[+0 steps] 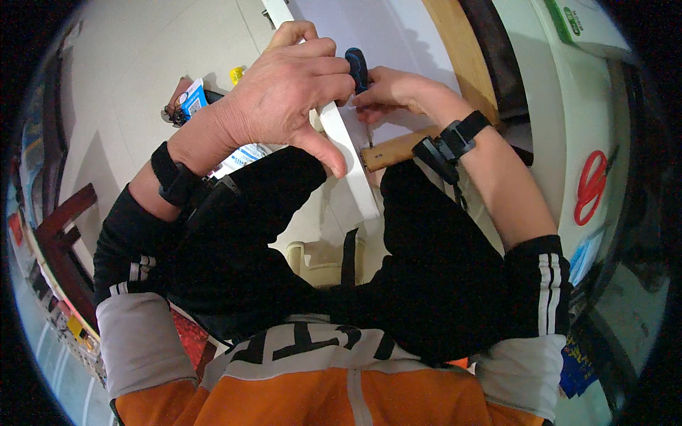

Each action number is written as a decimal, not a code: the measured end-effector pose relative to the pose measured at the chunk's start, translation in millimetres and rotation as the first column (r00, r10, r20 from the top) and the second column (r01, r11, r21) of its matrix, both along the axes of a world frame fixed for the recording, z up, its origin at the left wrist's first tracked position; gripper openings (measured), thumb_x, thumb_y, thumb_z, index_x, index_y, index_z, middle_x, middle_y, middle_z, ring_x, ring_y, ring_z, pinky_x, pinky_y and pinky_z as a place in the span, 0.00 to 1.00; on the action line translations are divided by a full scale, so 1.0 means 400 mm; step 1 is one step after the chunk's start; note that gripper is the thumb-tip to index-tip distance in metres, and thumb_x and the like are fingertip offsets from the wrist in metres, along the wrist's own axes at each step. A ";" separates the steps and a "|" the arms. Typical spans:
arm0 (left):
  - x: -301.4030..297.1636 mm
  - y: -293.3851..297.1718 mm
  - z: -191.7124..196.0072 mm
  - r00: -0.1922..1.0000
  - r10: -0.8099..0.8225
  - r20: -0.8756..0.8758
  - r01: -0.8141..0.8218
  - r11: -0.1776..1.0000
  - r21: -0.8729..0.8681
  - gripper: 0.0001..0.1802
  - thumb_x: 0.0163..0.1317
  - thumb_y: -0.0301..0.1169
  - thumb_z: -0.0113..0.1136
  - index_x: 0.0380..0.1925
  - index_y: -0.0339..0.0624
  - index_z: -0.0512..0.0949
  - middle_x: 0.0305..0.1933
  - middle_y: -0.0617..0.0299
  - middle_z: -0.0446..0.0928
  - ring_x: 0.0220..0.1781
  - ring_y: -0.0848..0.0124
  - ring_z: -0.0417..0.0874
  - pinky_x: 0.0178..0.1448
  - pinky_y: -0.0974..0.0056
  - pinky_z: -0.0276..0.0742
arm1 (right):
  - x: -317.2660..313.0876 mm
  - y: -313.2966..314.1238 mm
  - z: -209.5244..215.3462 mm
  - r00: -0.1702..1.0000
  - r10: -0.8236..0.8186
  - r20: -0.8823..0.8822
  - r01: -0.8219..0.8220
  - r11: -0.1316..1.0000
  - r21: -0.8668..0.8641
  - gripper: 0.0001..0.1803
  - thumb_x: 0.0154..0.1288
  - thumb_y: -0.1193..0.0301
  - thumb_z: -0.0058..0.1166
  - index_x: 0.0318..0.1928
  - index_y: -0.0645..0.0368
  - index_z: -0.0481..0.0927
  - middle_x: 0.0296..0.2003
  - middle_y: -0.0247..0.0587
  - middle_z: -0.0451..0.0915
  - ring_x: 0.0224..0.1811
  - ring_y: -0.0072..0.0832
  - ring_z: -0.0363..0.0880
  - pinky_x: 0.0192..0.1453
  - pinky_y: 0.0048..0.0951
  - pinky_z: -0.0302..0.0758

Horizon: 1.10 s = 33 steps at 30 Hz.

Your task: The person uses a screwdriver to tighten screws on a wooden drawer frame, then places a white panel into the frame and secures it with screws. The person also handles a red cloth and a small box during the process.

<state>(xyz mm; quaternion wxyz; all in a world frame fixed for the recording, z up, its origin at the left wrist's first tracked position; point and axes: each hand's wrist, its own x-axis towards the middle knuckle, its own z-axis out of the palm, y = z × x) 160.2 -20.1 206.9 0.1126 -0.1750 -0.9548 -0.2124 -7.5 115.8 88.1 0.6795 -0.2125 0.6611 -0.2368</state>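
A white panel [356,186] stands on edge between my knees. My left hand [293,86] is closed over its upper edge, fingers curled on the far part and thumb stretched along the near part. Just right of it, my right hand [399,94] holds a screwdriver [356,69] with a dark blue and black handle. The screwdriver's thin shaft runs down toward a light wooden strip [394,150] beside the panel; whether its tip touches a screw is too small to tell. My right fingertips are partly hidden behind the handle.
A long light-wood board [465,53] lies beyond my right hand. Red-handled scissors [591,187] rest on the pale surface at right, near a green-and-white box [593,28]. On the floor at left are a blue-and-white packet [193,101] and a small yellow object [236,74].
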 end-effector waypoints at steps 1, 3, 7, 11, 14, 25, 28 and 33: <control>0.000 0.000 0.000 1.000 -0.005 -0.019 0.006 1.000 0.010 0.41 0.25 0.74 0.61 0.23 0.47 0.74 0.27 0.64 0.66 0.36 0.63 0.71 0.55 0.57 0.59 | -0.002 0.002 0.003 1.000 0.002 -0.004 -0.002 1.000 0.010 0.13 0.63 0.69 0.61 0.38 0.70 0.78 0.28 0.48 0.83 0.25 0.30 0.84 0.27 0.27 0.83; 0.000 0.001 -0.001 1.000 0.000 -0.016 0.000 1.000 0.009 0.41 0.25 0.74 0.61 0.23 0.47 0.74 0.27 0.64 0.66 0.36 0.63 0.71 0.55 0.57 0.59 | -0.002 0.002 0.008 0.998 0.034 -0.046 -0.035 0.999 -0.015 0.13 0.63 0.70 0.61 0.38 0.70 0.78 0.28 0.48 0.84 0.25 0.31 0.84 0.27 0.27 0.83; 0.002 -0.001 -0.002 1.000 0.002 -0.006 -0.002 1.000 0.007 0.41 0.25 0.75 0.61 0.23 0.47 0.74 0.27 0.64 0.67 0.36 0.63 0.70 0.55 0.57 0.59 | 0.007 0.000 0.013 0.996 0.037 -0.086 -0.040 0.999 -0.030 0.13 0.64 0.70 0.60 0.38 0.70 0.78 0.28 0.48 0.84 0.26 0.31 0.85 0.28 0.28 0.83; 0.003 0.000 -0.003 1.000 0.009 0.010 -0.009 1.000 -0.007 0.41 0.26 0.75 0.61 0.23 0.47 0.74 0.27 0.65 0.66 0.36 0.64 0.70 0.55 0.57 0.58 | 0.017 0.003 0.010 0.997 -0.001 -0.080 -0.001 1.000 -0.031 0.13 0.64 0.69 0.61 0.39 0.69 0.77 0.28 0.48 0.83 0.27 0.31 0.85 0.27 0.28 0.83; 0.003 0.001 -0.003 1.000 0.009 0.007 -0.009 1.000 -0.009 0.41 0.26 0.75 0.61 0.23 0.48 0.73 0.27 0.65 0.66 0.37 0.64 0.71 0.56 0.57 0.58 | 0.019 0.007 0.006 0.998 -0.005 -0.063 0.002 0.999 -0.047 0.13 0.64 0.69 0.61 0.39 0.68 0.77 0.28 0.47 0.83 0.26 0.30 0.85 0.27 0.28 0.83; 0.002 -0.002 -0.005 1.000 0.005 -0.016 -0.005 1.000 0.002 0.41 0.26 0.75 0.61 0.23 0.48 0.73 0.27 0.66 0.67 0.37 0.64 0.71 0.55 0.57 0.59 | 0.030 -0.020 -0.008 0.955 0.169 -0.243 -0.178 0.984 -0.015 0.17 0.61 0.63 0.64 0.32 0.68 0.79 0.22 0.44 0.82 0.20 0.30 0.82 0.24 0.31 0.80; 0.002 -0.001 -0.005 1.000 0.007 -0.010 -0.007 1.000 0.000 0.41 0.26 0.75 0.61 0.23 0.49 0.73 0.27 0.66 0.67 0.37 0.65 0.71 0.55 0.57 0.59 | 0.030 -0.016 -0.011 0.966 0.136 -0.220 -0.144 0.989 -0.021 0.16 0.61 0.64 0.64 0.33 0.66 0.79 0.22 0.43 0.82 0.20 0.29 0.81 0.23 0.31 0.79; 0.003 0.000 -0.002 1.000 0.004 -0.017 -0.004 1.000 -0.006 0.41 0.25 0.75 0.62 0.23 0.49 0.74 0.27 0.66 0.67 0.36 0.64 0.70 0.55 0.57 0.58 | 0.032 -0.015 -0.017 0.964 0.156 -0.217 -0.176 0.982 -0.073 0.15 0.59 0.64 0.65 0.34 0.63 0.79 0.22 0.41 0.80 0.19 0.29 0.79 0.21 0.31 0.77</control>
